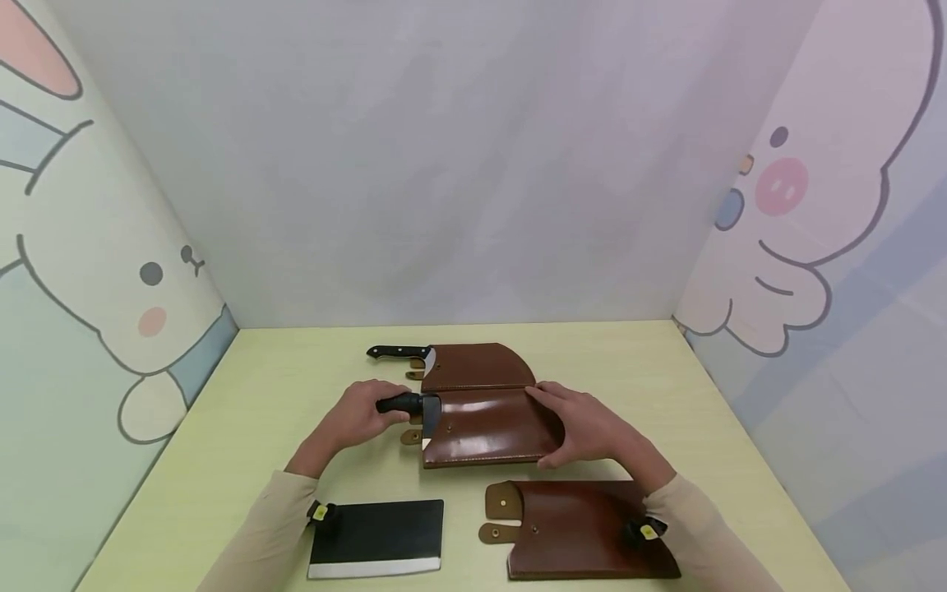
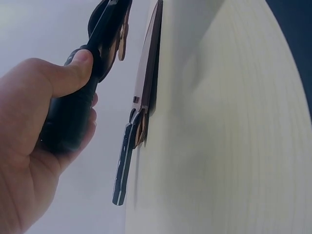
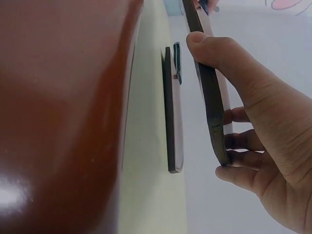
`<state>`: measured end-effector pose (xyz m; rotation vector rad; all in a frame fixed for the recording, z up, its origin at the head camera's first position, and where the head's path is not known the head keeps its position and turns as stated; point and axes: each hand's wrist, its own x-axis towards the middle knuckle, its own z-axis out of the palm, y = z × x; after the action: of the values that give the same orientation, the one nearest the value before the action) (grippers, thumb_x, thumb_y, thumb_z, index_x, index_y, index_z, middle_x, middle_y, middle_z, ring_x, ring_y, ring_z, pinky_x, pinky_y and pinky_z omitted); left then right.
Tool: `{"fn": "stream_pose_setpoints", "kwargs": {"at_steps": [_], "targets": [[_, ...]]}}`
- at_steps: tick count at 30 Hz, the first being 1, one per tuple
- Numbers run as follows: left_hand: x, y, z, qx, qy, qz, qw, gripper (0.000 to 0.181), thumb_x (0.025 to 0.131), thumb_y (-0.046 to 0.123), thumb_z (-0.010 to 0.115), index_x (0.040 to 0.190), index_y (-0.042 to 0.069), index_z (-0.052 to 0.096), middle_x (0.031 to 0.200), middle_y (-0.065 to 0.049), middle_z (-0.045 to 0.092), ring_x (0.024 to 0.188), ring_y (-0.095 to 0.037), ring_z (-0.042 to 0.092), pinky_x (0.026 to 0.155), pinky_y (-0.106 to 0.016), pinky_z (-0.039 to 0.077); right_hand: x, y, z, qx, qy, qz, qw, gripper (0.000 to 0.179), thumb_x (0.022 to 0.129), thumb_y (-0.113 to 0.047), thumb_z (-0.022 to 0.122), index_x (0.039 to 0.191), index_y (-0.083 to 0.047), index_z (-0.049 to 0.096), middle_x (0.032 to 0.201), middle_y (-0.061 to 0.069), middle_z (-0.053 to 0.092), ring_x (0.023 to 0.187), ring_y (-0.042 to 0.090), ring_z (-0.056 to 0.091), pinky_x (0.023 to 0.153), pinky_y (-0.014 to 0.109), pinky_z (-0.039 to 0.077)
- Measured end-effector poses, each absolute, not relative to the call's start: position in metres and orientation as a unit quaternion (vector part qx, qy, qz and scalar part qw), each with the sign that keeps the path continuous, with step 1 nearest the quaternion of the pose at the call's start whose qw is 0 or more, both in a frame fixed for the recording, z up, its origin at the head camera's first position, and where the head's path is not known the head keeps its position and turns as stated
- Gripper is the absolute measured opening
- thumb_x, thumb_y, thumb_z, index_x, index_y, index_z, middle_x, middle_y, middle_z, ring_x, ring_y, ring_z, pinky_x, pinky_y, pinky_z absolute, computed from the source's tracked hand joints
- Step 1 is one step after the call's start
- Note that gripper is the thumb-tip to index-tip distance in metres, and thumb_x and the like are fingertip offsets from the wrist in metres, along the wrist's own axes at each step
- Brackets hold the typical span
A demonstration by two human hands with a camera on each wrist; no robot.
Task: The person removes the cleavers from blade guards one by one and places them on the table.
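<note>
My left hand (image 1: 362, 418) grips the black handle (image 1: 399, 403) of a cleaver. The cleaver's blade (image 1: 431, 418) sits inside a glossy brown leather sheath (image 1: 484, 429), with only a strip near the handle showing. At the sheath's far end, my right hand (image 1: 588, 423) holds it between the thumb on the near edge and the fingers on the far side. Both wrist views show the sheathed cleaver raised above the table. A tan snap strap (image 1: 412, 437) hangs loose by the handle end.
Behind lies another knife, its riveted black handle (image 1: 397, 352) sticking out of a brown sheath (image 1: 473, 367). A black blade with a silver edge (image 1: 377, 534) lies front left, partly under my left forearm. Front right is another brown sheath (image 1: 573, 526) with loose straps, under my right forearm.
</note>
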<state>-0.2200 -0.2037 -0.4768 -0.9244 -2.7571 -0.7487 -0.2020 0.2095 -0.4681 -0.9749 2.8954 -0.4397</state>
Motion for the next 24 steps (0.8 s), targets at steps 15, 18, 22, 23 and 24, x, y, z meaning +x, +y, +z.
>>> {"fn": "stream_pose_setpoints", "kwargs": {"at_steps": [15,18,22,23,24], "targets": [[-0.220,-0.209,-0.478,-0.301,-0.916,-0.254,0.073,0.035,0.087,0.025,0.083,0.118,0.012,0.076,0.107,-0.003,0.076,0.088,-0.017,0.066,0.075,-0.038,0.050,-0.201,0.211,-0.469,-0.321,0.937,-0.137,0.026,0.116,0.066,-0.064,0.089,0.158,-0.013,0.040,0.156,0.014,0.044,0.127,0.036,0.058,0.098,0.052,0.051],[-0.221,-0.212,-0.479,-0.301,-0.916,-0.252,0.077,0.034,0.087,0.024,0.083,0.118,0.012,0.076,0.107,-0.003,0.076,0.086,-0.016,0.065,0.074,-0.037,0.049,-0.201,0.212,-0.469,-0.318,0.938,-0.136,0.027,0.115,0.065,-0.064,0.089,0.157,-0.014,0.041,0.156,0.014,0.044,0.128,0.036,0.058,0.098,0.051,0.051],[-0.222,-0.214,-0.480,-0.303,-0.914,-0.257,0.082,0.034,0.086,0.025,0.083,0.117,0.012,0.076,0.106,-0.003,0.076,0.085,-0.016,0.064,0.074,-0.037,0.049,-0.201,0.213,-0.470,-0.316,0.938,-0.138,0.026,0.115,0.066,-0.064,0.089,0.157,-0.014,0.041,0.156,0.014,0.044,0.128,0.036,0.058,0.098,0.052,0.051],[-0.222,-0.214,-0.480,-0.304,-0.913,-0.258,0.082,0.035,0.086,0.025,0.084,0.117,0.012,0.076,0.106,-0.003,0.076,0.084,-0.016,0.064,0.074,-0.037,0.049,-0.202,0.213,-0.469,-0.317,0.938,-0.140,0.025,0.115,0.066,-0.064,0.089,0.157,-0.014,0.041,0.156,0.014,0.044,0.128,0.036,0.057,0.098,0.052,0.051],[-0.222,-0.215,-0.480,-0.305,-0.913,-0.259,0.083,0.035,0.086,0.025,0.083,0.117,0.011,0.076,0.106,-0.004,0.076,0.085,-0.016,0.065,0.073,-0.037,0.049,-0.202,0.213,-0.469,-0.317,0.938,-0.140,0.025,0.114,0.066,-0.064,0.089,0.157,-0.014,0.041,0.156,0.014,0.044,0.128,0.036,0.057,0.098,0.052,0.051]]}}
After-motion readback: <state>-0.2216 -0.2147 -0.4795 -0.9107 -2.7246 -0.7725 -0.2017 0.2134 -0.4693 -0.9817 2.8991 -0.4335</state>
